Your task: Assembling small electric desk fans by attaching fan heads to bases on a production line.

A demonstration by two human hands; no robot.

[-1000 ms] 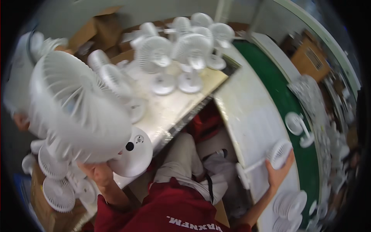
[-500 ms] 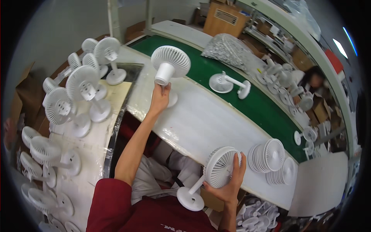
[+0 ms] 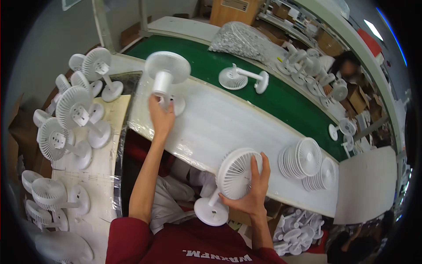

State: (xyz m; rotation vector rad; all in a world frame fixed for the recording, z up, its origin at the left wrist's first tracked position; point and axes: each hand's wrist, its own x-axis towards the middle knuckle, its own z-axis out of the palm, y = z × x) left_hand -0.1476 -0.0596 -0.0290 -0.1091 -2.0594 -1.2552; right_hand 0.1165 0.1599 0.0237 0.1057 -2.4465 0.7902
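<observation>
In the head view, your left hand (image 3: 161, 119) reaches out over the white workbench (image 3: 220, 127), fingers closed round the stem of a white desk fan (image 3: 167, 72). That fan stands upright, its round head above your hand and its base down on the white surface, just beside the edge of the green conveyor belt (image 3: 272, 88).

Your right hand (image 3: 252, 193) is nearer your body, at the front edge of the workbench. Its fingers (image 3: 254, 169) wrap round the grille of a second white fan (image 3: 235, 174), gripping the head from the side. This fan is tilted, with its stem running down and to the left to its round base (image 3: 212, 211), which hangs off the bench above your lap.

On the belt, a third fan (image 3: 243, 78) lies on its side, well apart from both hands. A stack of white fan grilles (image 3: 305, 160) sits on the workbench to the right of your right hand. To your left, a side table (image 3: 110, 145) carries many assembled fans (image 3: 70, 119) standing close together. A clear bag of small parts (image 3: 241, 40) rests at the far side of the belt.
</observation>
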